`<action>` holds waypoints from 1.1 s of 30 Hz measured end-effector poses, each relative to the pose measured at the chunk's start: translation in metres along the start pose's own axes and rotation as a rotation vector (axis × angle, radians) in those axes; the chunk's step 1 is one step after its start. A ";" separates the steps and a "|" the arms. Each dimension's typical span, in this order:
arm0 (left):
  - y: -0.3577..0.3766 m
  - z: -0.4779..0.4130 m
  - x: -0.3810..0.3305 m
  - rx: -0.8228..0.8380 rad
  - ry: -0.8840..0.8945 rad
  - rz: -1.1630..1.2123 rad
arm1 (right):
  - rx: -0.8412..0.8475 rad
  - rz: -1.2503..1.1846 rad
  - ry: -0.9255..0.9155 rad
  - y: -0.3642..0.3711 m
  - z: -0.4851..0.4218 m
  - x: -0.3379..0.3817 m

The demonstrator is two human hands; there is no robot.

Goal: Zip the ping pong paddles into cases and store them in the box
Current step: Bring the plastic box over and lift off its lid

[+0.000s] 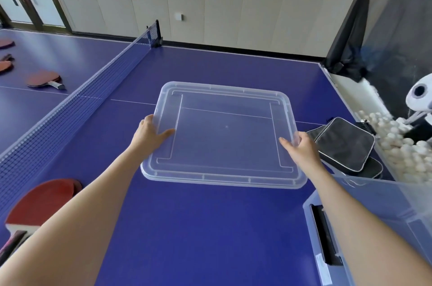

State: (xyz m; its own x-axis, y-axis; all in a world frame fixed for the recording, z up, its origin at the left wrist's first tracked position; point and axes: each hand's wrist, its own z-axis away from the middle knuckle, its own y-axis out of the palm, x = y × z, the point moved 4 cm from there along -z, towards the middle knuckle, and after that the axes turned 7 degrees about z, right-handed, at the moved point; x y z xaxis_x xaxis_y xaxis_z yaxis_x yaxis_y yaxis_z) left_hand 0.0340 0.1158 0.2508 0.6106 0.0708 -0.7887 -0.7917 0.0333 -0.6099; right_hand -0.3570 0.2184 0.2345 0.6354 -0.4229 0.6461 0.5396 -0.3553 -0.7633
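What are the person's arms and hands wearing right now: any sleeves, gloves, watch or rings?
Nothing that shows. The left hand and right hand are bare, with no gloves and no rings in view. The left forearm and right forearm are bare as far as the frame edge, with no sleeve, watch or band visible.

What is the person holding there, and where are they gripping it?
The clear plastic lid, left hand on its left edge, right hand on its right edge.
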 end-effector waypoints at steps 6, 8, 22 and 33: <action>0.034 -0.056 -0.005 0.009 -0.010 -0.069 | -0.007 0.020 0.034 0.022 -0.050 -0.008; 0.046 -0.072 -0.004 0.009 -0.012 -0.082 | -0.017 0.034 0.039 0.030 -0.066 -0.011; 0.138 -0.192 0.058 0.112 -0.108 -0.043 | 0.026 0.131 0.195 0.137 -0.156 -0.064; 0.202 -0.227 0.115 0.124 -0.174 0.018 | 0.052 0.159 0.216 0.203 -0.205 -0.103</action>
State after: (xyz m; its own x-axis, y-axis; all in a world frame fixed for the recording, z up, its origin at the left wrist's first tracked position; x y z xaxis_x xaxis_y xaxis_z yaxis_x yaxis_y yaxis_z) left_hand -0.0519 -0.0954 0.0194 0.5924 0.2429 -0.7681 -0.8053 0.1523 -0.5729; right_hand -0.4263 0.0194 0.0128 0.5848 -0.6400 0.4983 0.4738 -0.2291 -0.8503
